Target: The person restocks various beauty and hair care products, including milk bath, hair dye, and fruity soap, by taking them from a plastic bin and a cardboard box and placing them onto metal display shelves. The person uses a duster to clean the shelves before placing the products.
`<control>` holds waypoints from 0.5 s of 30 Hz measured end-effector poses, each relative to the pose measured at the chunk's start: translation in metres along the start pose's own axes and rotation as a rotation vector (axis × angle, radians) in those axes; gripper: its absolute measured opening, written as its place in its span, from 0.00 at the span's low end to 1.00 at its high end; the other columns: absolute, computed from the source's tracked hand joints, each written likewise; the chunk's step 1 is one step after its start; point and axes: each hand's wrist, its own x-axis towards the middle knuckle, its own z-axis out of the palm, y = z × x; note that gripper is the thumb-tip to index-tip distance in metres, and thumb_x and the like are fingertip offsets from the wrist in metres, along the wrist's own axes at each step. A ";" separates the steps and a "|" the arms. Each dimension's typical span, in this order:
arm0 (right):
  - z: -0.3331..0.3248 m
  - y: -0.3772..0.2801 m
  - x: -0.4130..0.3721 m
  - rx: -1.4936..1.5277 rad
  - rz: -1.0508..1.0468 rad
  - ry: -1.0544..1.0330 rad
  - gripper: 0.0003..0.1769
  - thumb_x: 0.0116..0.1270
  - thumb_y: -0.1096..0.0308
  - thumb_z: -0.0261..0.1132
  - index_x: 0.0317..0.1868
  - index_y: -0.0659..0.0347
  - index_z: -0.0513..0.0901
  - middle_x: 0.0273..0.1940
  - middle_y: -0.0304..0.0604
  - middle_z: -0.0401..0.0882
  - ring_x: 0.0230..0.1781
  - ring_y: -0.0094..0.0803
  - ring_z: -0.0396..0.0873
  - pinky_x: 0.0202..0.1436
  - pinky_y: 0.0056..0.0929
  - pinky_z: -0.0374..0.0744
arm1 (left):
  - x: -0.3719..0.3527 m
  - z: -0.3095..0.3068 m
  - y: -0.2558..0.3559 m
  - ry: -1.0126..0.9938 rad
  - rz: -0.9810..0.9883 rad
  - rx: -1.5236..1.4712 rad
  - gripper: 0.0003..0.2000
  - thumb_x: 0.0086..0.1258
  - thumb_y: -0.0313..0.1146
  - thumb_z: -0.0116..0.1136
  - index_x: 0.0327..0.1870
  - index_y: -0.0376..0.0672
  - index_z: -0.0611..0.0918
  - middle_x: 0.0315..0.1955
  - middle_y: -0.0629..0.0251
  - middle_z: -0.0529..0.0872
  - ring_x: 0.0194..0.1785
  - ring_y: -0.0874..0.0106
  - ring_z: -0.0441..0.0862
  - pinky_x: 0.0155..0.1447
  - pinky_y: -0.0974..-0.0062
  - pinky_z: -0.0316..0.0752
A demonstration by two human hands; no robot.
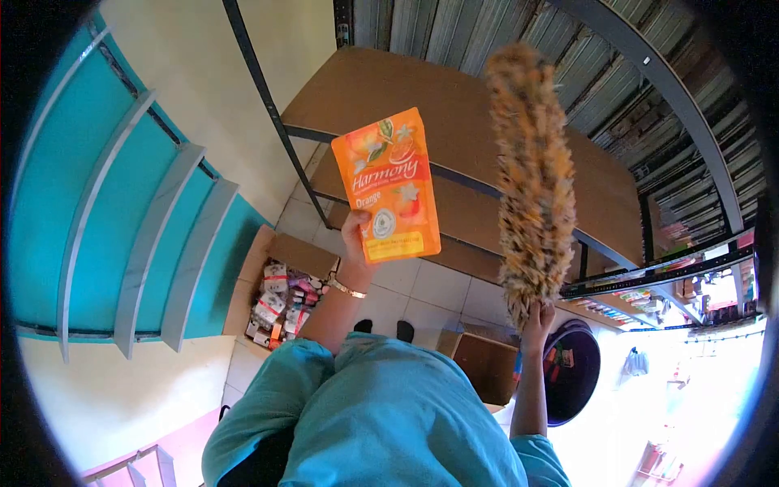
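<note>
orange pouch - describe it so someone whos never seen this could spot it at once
Look at the brown shelf boards on the dark metal frame. In front of them the left hand holds up the orange pouch. It is flat and glossy, with "Harmony" in white script, unlike the fluffy duster in the right hand beside it.

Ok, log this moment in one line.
left hand: holds orange Harmony packet | right hand: holds feather duster upright | packet and duster apart | shelf behind
</note>
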 end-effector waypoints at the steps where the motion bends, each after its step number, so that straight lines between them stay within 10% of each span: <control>1: 0.001 0.002 -0.006 0.012 0.026 -0.079 0.06 0.61 0.71 0.52 0.34 0.64 0.73 0.31 0.37 0.72 0.31 0.21 0.69 0.32 0.22 0.68 | 0.001 0.009 0.000 0.029 -0.016 -0.011 0.22 0.58 0.39 0.47 0.54 0.40 0.67 0.50 0.57 0.73 0.52 0.61 0.72 0.54 0.61 0.68; 6: 0.011 0.052 -0.045 0.097 -0.053 -0.169 0.07 0.59 0.73 0.53 0.37 0.66 0.74 0.33 0.36 0.75 0.35 0.21 0.71 0.38 0.22 0.70 | 0.003 0.029 -0.012 -0.021 -0.027 -0.299 0.22 0.64 0.46 0.44 0.55 0.41 0.67 0.50 0.58 0.73 0.50 0.63 0.73 0.53 0.63 0.70; 11: 0.014 0.015 -0.036 -0.016 0.067 -0.162 0.07 0.58 0.75 0.52 0.37 0.65 0.75 0.32 0.35 0.75 0.32 0.21 0.69 0.37 0.21 0.69 | 0.005 0.033 -0.014 0.227 -0.147 0.078 0.18 0.65 0.42 0.46 0.52 0.42 0.69 0.46 0.60 0.76 0.46 0.66 0.76 0.48 0.67 0.74; 15: 0.013 0.030 -0.050 0.109 0.167 -0.481 0.10 0.58 0.75 0.53 0.41 0.64 0.73 0.35 0.35 0.74 0.34 0.20 0.69 0.39 0.21 0.69 | -0.007 -0.021 -0.018 -0.109 -0.154 -0.153 0.15 0.61 0.42 0.51 0.44 0.42 0.74 0.36 0.61 0.80 0.41 0.65 0.79 0.45 0.62 0.75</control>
